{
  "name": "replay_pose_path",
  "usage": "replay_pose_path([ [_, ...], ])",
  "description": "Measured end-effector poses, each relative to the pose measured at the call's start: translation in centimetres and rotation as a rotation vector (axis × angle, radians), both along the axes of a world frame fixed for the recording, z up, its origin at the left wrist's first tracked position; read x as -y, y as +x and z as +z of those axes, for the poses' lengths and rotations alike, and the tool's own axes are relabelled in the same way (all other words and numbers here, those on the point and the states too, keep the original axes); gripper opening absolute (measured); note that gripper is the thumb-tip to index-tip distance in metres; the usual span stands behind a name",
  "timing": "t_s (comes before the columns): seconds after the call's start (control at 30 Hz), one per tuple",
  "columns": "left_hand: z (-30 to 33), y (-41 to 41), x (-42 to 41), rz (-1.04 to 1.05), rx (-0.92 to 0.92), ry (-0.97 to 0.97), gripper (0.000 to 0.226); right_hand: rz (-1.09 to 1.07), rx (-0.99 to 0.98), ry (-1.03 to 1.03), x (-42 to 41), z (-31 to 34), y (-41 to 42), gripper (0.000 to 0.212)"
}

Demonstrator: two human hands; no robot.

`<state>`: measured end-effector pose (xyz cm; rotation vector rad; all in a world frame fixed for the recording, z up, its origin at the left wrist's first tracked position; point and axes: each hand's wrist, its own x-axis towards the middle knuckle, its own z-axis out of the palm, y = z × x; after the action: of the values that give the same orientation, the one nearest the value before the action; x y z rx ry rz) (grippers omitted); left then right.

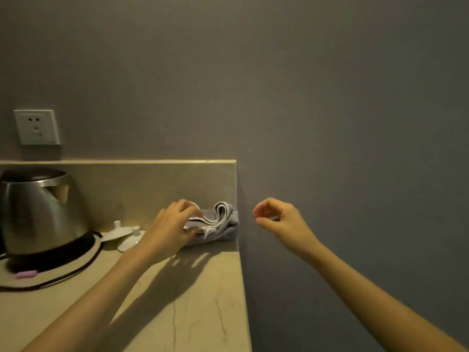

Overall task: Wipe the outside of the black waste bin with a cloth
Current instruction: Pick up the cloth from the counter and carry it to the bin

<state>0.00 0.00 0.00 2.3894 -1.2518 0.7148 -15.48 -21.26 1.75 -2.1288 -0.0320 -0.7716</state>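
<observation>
A folded grey cloth (220, 224) with a white edge lies at the back right corner of the beige counter (193, 301), against the backsplash. My left hand (172, 224) is on the cloth's left end, fingers curled round its folded edge. My right hand (276, 219) hovers in the air to the right of the counter's edge, in front of the grey wall, fingers loosely curled and holding nothing. The black waste bin is not in view.
A steel kettle (40, 212) stands on its black base at the left, with a dark cord looping over the counter. Two white lids (121, 233) lie between kettle and cloth. A wall socket (36, 127) sits above the backsplash. The counter ends at the right edge.
</observation>
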Motion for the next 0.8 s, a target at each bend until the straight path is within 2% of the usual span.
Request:
replay_pose_path([
  [0.1,-0.5,1.5,-0.7,0.037,-0.031,-0.005,0.034,-0.044,0.011,-0.341,-1.2,-0.9,2.0,0.023],
  [0.27,-2.3,3.7,-1.2,0.081,-0.121,0.156,0.062,-0.085,0.003,-0.944,-2.3,-3.5,5.8,0.044],
  [0.37,-3.4,4.5,-1.2,0.073,-0.090,0.196,0.070,-0.093,-0.014,-1.166,-2.5,-4.6,7.7,0.048],
  [0.43,-3.7,5.0,-1.0,0.080,-0.035,0.216,0.071,-0.116,-0.010,-1.248,-2.4,-5.1,8.7,0.053],
  [0.63,-3.8,6.5,-0.4,0.119,0.174,0.295,0.070,-0.184,-0.001,-1.301,-1.6,-5.2,11.4,0.069],
  [0.8,-3.1,7.3,0.0,0.102,0.246,0.305,0.056,-0.221,0.003,-1.341,-0.9,-5.0,12.7,0.063],
])
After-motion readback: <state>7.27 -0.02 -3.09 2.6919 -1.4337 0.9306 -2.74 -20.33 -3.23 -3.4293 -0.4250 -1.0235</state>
